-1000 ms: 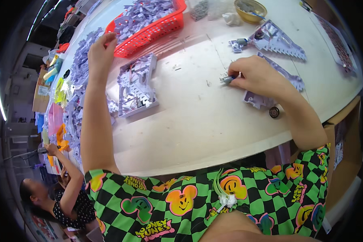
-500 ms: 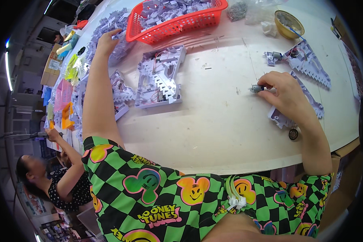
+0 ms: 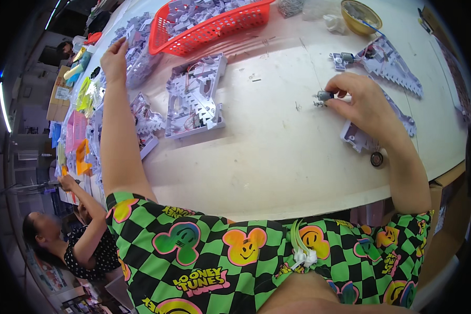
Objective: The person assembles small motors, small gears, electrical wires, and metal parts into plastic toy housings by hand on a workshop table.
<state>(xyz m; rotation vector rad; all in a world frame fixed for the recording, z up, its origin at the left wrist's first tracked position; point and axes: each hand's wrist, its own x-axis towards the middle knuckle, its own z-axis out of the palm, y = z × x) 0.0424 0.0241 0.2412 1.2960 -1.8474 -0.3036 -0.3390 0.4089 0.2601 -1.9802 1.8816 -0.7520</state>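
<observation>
My right hand (image 3: 363, 102) pinches a small silver and black electric motor (image 3: 325, 96) between thumb and fingers, just above the table. Beside and beneath that hand lie pale lilac plastic housing halves with toothed edges (image 3: 353, 137), partly covered by it; a black round part (image 3: 377, 158) sits at the near end. My left hand (image 3: 114, 60) is raised at the far left, by a heap of lilac plastic parts (image 3: 141, 65). Its fingers are curled together, and whatever they hold is hidden.
A red perforated basket (image 3: 212, 32) full of lilac parts stands at the back. An assembled pair of housings (image 3: 196, 97) lies left of centre. At the far right are a yellow bowl (image 3: 362, 18) and a wired housing (image 3: 390, 65). A co-worker (image 3: 83, 240) sits at left.
My left hand has drawn away from the heap, its stretched fingers now curled in. My right hand keeps the motor, slightly turned. The whole view has shifted a little.
</observation>
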